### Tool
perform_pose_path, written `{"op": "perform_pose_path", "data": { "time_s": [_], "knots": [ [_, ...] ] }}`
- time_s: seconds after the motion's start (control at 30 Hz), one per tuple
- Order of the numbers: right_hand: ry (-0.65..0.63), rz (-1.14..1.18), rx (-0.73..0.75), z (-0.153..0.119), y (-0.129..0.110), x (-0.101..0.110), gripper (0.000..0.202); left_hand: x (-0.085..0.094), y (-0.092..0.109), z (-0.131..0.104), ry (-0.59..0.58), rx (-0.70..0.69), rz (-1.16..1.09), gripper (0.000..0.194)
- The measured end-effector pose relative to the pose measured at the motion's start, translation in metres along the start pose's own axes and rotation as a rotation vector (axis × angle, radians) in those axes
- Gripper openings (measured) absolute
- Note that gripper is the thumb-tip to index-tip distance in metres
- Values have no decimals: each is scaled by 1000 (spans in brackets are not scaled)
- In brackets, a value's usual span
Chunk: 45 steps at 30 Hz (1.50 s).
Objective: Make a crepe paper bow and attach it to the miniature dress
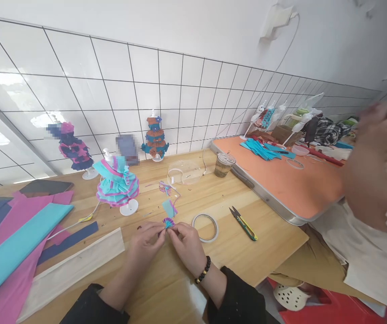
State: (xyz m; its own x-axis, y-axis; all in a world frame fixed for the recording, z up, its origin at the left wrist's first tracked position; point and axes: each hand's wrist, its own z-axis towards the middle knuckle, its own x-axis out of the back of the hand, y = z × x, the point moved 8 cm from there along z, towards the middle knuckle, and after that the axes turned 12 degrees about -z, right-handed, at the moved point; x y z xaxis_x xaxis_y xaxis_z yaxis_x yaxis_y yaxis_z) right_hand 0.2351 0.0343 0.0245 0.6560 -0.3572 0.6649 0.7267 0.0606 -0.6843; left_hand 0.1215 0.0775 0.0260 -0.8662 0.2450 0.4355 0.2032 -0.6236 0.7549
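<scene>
Between my two hands, just above the wooden table point(166, 288), is a small pleated fan point(168, 222) of turquoise with a purple edge. My left hand point(148, 238) pinches its left side and my right hand point(186, 243) pinches its right side, with a beaded bracelet on that wrist. Right behind the fan lies a turquoise and purple scrap point(169, 207). A roll of tape point(215, 227) rests flat beside my right hand. Farther right are yellow and green thread snips point(244, 223). Behind my left hand stands a small dress form in a turquoise ruffled dress point(117, 184).
Strips of coloured material point(21, 243) and a cream strip point(78, 270) cover the left side. Two more dressed forms stand by the tiled wall. A cup point(224, 165) stands near the orange table point(281, 180), where turquoise pieces point(261, 149) lie. At right a person's arm point(365, 166) is raised.
</scene>
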Motion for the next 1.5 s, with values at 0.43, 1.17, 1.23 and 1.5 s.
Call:
{"op": "perform_pose_path", "data": {
  "time_s": [0.43,1.17,1.23,1.5],
  "knots": [
    [-48,356,-73,3,6,-6,24,1,-2,0,12,68,-131,17],
    [47,364,-60,5,6,3,16,-10,-23,-5,-102,446,-308,24],
    [51,348,-64,5,6,3,15,-11,-23,-5,-103,429,-293,23],
    [42,281,-67,3,7,0,13,-11,-18,-3,-143,398,-392,27]
  ]
}}
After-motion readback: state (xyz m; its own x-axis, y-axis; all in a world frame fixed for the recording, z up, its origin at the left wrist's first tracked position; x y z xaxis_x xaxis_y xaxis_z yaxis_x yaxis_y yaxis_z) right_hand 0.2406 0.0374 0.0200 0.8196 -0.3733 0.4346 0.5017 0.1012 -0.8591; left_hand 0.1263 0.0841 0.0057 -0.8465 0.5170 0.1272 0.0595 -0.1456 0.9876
